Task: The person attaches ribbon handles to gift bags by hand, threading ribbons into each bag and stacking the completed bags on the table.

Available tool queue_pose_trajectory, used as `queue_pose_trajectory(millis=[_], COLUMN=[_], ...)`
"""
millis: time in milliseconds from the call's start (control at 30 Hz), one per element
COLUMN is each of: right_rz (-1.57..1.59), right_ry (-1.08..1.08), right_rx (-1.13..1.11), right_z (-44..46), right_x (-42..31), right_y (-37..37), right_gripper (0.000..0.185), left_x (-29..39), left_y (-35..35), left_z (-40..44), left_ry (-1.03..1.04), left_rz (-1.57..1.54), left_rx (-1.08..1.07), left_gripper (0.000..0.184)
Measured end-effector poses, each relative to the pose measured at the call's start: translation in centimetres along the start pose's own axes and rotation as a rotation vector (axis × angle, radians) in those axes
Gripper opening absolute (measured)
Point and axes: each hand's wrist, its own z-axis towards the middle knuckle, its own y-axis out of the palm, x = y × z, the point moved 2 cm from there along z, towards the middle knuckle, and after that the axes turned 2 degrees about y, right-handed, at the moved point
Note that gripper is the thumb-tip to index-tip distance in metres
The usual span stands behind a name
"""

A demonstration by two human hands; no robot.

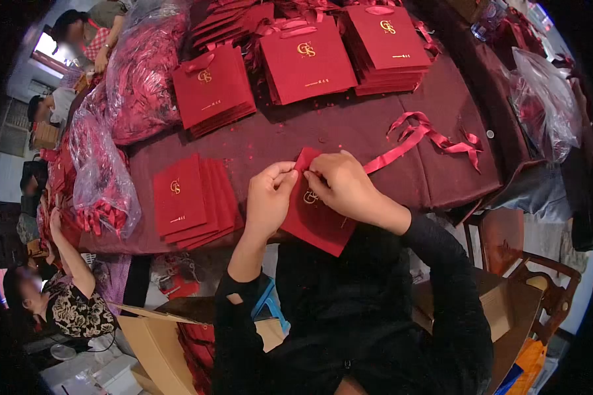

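A red paper gift bag [323, 227] with a gold logo is tilted at the table's front edge, close to my body. My left hand [270, 197] pinches its top edge from the left, thumb and fingers together. On the right side of that edge, my right hand [349, 184] is closed with its fingertips on the bag, partly covering the logo. A red ribbon [408, 141] trails over the cloth from behind my right hand; whether the fingers also grip it is hidden. Left of my left hand lies a fanned stack of flat red bags [188, 204] without visible ribbon handles.
Stacks of red bags with ribbon handles [306, 62] stand along the back of the table. Clear plastic sacks of ribbons [145, 79] sit at left. Cardboard boxes [155, 349] flank me below. Another person's arm [76, 253] reaches to the table at far left.
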Motion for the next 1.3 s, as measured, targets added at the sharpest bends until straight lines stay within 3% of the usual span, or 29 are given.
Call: queue_pose_trajectory(millis=[67,267,467,700,733,767,833,867,967,1000,1067,1100,1167,1300], right_rz=[0.074,0.006,-0.012,-0.011,-0.047,-0.082,-0.154,-0.162,-0.155,-0.139,-0.187,-0.238,-0.319,-0.423], right_ry=[0.139,0.242,0.222,0.316,0.167,0.017,-0.027,-0.075,-0.142,-0.152,-0.156,-0.160,-0.139,-0.140], right_rx=[-0.127,-0.241,-0.114,-0.216,-0.083,0.045,0.055,0.053,0.062,0.075,0.073,0.073,0.113,0.120], right_z=[0.4,1.4,0.9,1.0,0.8,0.4,-0.4,-0.7,-1.4,-1.5,-1.6,-1.6,-1.7,-1.9], right_x=[0.1,-0.1,-0.3,-0.1,-0.2,-0.3,-0.1,0.1,1.2,1.3,1.2,1.1,0.7,0.5], right_y=[-0.1,0.2,0.9,1.2,1.2,1.1,1.1,1.2,2.0,2.1,2.2,2.2,2.1,2.0], right_gripper=[0.017,0.018,0.016,0.013,0.010,0.008,0.009,0.010,0.013,0.015,0.016,0.018,0.019,0.023], left_x=[0.8,0.8,0.5,0.0,0.3,0.3,0.2,0.2,-0.8,-1.1,-0.9,-0.6,0.7,0.4], left_y=[0.3,0.2,0.3,0.5,0.1,-0.4,-0.4,-0.3,-0.6,-0.7,-0.7,-0.7,-0.7,-0.9], left_z=[-0.3,-0.6,-0.7,-0.7,-0.4,-0.2,0.4,0.5,1.0,1.2,1.4,1.3,1.1,0.9], left_ry=[0.031,0.087,0.084,0.123,0.133,-0.013,-0.303,-0.296,-0.147,-0.146,0.097,0.096,0.184,0.198], left_rz=[0.035,0.138,0.138,0.180,0.179,-0.001,-0.419,-0.422,-0.013,-0.013,0.224,0.225,0.515,0.569], left_rx=[-0.006,0.032,0.054,0.050,0.050,-0.003,-0.063,-0.062,-0.186,-0.186,-0.193,-0.201,-0.112,-0.115], left_gripper=[0.019,0.019,0.019,0.020,0.020,0.020,0.022,0.022,0.019,0.019,0.016,0.016,0.014,0.011])
